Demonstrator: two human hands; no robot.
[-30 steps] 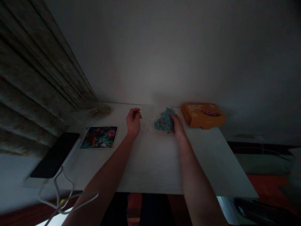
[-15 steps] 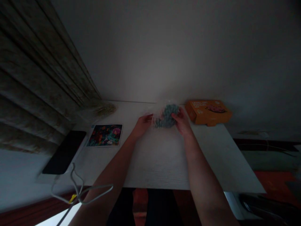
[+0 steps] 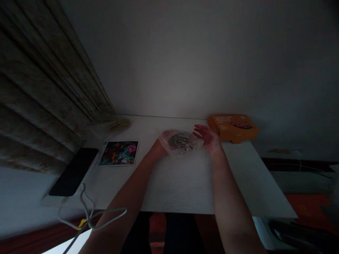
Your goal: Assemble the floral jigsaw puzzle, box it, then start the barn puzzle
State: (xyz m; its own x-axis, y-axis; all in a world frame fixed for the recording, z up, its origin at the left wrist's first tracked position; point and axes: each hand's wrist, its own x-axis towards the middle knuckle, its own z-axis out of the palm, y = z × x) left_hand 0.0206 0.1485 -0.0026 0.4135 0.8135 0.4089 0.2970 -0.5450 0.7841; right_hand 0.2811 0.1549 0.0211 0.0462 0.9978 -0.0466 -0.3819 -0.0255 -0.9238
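A clear plastic bag of small puzzle pieces is held just over the white table, and its contents look greyish and dark in the dim light. My left hand grips it from the left; the fingers are partly hidden behind the plastic. To the right, my right hand is open, its fingers spread and pointing toward the bag's right end. Whether those fingertips touch the plastic, I cannot tell.
An orange puzzle box stands at the back right of the white table. A colourful picture card lies on the left, near a black phone-like slab, a looped cable and another clear bag beside the curtain.
The bag has been turned over, so greyish pieces show where bluish-green ones did. My right hand has let go of it and opened. The bag is slightly nearer to me.
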